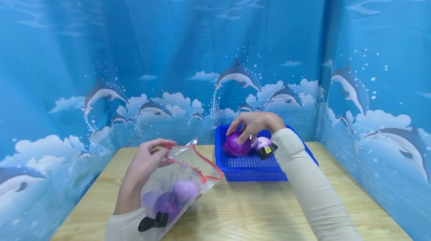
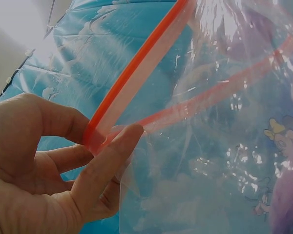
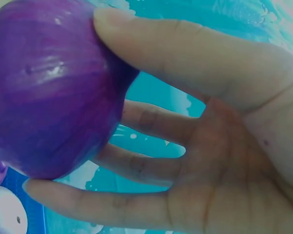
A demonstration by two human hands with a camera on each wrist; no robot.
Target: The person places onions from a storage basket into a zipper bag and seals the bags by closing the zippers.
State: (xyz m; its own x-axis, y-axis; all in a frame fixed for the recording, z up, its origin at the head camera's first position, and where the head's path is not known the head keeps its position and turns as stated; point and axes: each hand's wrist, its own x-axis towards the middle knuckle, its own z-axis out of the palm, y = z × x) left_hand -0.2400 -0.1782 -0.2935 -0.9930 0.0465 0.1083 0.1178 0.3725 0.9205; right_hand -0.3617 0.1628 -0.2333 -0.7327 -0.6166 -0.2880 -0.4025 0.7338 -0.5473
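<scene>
My right hand [image 1: 257, 123] grips a shiny purple onion [image 3: 53, 87] between thumb and fingers, above the left side of a blue plastic basket [image 1: 256, 175]. Pale purple round pieces [image 1: 263, 142] lie in the basket beside it, partly hidden by the hand and wrist. At the left, my left hand [image 1: 148, 162] pinches one end of the red-edged mouth of a clear zip bag [image 2: 205, 161]. That mouth gapes toward the basket. Inside the bag rest a dark purple round piece [image 1: 167, 205] and paler ones [image 1: 186, 191], blurred by the plastic.
A light wood table [image 1: 232, 214] carries the basket near its back edge. Behind and on both sides hangs a blue curtain [image 1: 188, 65] printed with dolphins. Black straps [image 1: 153, 222] sit on the wrists.
</scene>
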